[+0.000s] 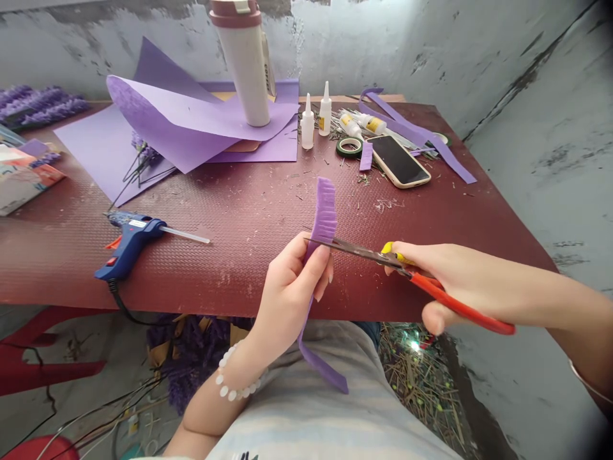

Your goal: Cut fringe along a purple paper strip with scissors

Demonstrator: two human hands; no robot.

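Note:
A long purple strip (325,207) stands upright from the pinched fingers of my left hand (292,287). Its upper part has a row of narrow cuts along the right edge, and its lower end hangs over my lap. My right hand (445,278) holds scissors (460,305) with red handles, one finger showing something yellow around it. The scissor blades lie across the strip just above my left thumb. A white beaded bracelet (230,380) circles my left wrist.
A blue glue gun (131,246) lies at the left. Behind are purple sheets (191,121), a white tumbler (246,70), small bottles (308,124), green tape (348,147), a phone (400,160) and more purple strips (431,137). The table's front edge runs beneath my hands.

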